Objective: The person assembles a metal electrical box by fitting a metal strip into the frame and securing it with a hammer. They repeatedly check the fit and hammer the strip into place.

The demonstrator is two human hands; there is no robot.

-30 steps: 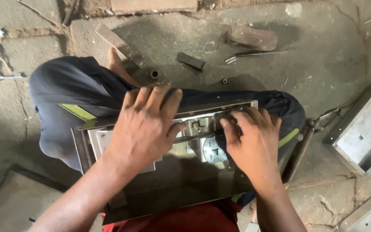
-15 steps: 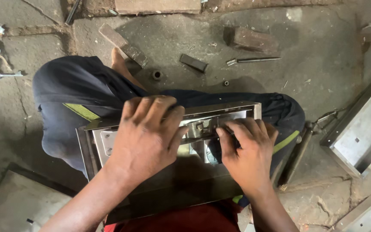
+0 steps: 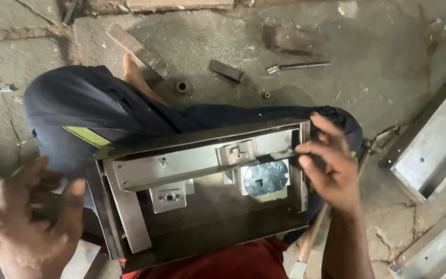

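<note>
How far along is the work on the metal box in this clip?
Done: a flat bar, latch block and round plate sit inside the metal box on the lap. In hand: right hand at the box's right edge; left hand open, off it. Remaining steps cannot be told.

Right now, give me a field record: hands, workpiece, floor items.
left hand: open, off the left edge of the metal box
right hand: fingers on the box's right rim
box: open side up, resting on lap
inside: long bar, round plate
floor: metal rod, small block, wooden-handled tool
</note>
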